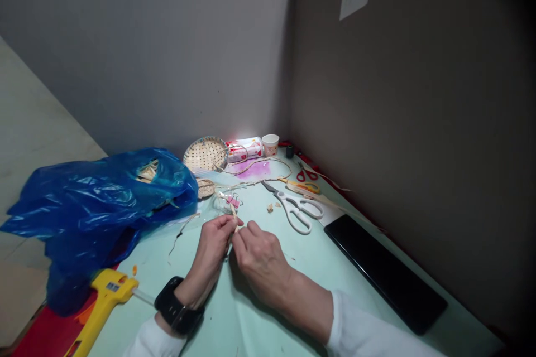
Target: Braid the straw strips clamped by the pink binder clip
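My left hand [213, 242], with a black watch on the wrist, pinches a pale straw-coloured strand [233, 211]. My right hand [262, 251] is closed on the same strand, its fingertips touching those of the left. The strand runs up from my fingers toward a pink binder clip [233, 201] with wire handles, which lies by some clear plastic. Whether the strand is braided or twisted I cannot tell, as my fingers hide its lower part. White-handled scissors [295, 209] lie open on the pale green table cover [251, 323], right of the clip.
A blue plastic bag [100, 189] of straw-like material fills the left side, near a yellow glue gun [106, 295]. At the back stand a woven basket [206, 153] and paper cup [270, 145]. Red-handled scissors [307, 173] and a black tablet-like slab [385, 273] lie right.
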Motion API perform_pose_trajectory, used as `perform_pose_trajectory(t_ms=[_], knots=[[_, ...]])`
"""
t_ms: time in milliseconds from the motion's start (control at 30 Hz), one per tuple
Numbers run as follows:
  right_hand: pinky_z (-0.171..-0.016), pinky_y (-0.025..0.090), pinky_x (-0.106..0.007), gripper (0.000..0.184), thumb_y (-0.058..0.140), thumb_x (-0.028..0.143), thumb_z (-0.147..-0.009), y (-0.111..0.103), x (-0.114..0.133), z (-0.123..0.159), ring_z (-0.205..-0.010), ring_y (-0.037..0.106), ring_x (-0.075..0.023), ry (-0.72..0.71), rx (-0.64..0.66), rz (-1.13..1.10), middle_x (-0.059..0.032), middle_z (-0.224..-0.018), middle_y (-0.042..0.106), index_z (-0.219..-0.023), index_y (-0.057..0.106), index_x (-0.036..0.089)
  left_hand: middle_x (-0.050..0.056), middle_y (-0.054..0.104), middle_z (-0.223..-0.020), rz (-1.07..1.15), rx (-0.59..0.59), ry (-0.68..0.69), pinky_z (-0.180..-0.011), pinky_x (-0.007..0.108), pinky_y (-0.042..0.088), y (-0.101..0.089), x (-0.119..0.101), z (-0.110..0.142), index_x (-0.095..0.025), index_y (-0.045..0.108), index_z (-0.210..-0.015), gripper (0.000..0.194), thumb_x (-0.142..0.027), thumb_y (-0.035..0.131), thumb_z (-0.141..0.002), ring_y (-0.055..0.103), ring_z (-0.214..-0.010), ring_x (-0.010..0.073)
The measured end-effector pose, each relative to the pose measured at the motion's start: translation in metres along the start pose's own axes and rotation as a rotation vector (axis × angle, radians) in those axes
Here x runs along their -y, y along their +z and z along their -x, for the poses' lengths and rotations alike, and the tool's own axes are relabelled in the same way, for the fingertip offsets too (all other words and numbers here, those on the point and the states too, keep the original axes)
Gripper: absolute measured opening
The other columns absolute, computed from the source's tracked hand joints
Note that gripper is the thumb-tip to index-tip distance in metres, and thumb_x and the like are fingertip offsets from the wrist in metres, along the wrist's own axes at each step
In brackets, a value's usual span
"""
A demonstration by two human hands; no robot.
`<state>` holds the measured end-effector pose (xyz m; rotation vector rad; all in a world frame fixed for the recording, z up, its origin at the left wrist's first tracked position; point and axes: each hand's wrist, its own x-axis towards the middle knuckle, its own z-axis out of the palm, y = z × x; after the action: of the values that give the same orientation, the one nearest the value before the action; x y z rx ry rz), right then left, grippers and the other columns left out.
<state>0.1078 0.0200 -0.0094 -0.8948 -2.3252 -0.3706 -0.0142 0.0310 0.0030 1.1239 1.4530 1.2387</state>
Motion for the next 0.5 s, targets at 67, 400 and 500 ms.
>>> perform_pose_trajectory(t_ms=[67,400,500], knots=[[-0.058,0.041,-0.032,0.017,0.045,0.001,-0.086,0.006,0.003,0.001,-0.073,0.050,-0.0222,-0.070,-0.003,0.026,-0.0096,-0.074,0.057,-0.087,0.059,0.009,-0.001,0.055,-0.061,0.075,0.027,-0.058,-0.052,0.022,0.034,0.001,-0.001,0.002,-0.013,0.062,-0.072,0.025,-0.037,0.069,-0.065,0.047,-0.055,0.0106],[-0.060,0.038,-0.027,0.022,0.051,0.029,-0.090,-0.019,-0.011,-0.001,-0.067,0.057,-0.0161,0.230,0.141,-0.451,-0.0033,-0.070,0.065,-0.077,0.065,0.017,-0.007,0.048,-0.053,0.204,0.009,-0.160,-0.039,0.015,0.020,-0.013,0.002,0.013,-0.011,0.063,-0.081,0.039,-0.042,0.076,-0.062,0.032,-0.039,0.0020],[-0.065,0.040,-0.026,0.023,0.049,0.030,-0.091,-0.018,-0.042,-0.015,-0.066,0.059,-0.0139,0.676,0.098,-0.657,-0.0045,-0.077,0.069,-0.088,0.067,0.016,-0.008,0.044,-0.051,0.200,0.027,-0.198,-0.038,0.015,0.012,-0.016,0.001,0.016,-0.010,0.062,-0.080,0.039,-0.041,0.076,-0.061,0.023,-0.038,0.0001]])
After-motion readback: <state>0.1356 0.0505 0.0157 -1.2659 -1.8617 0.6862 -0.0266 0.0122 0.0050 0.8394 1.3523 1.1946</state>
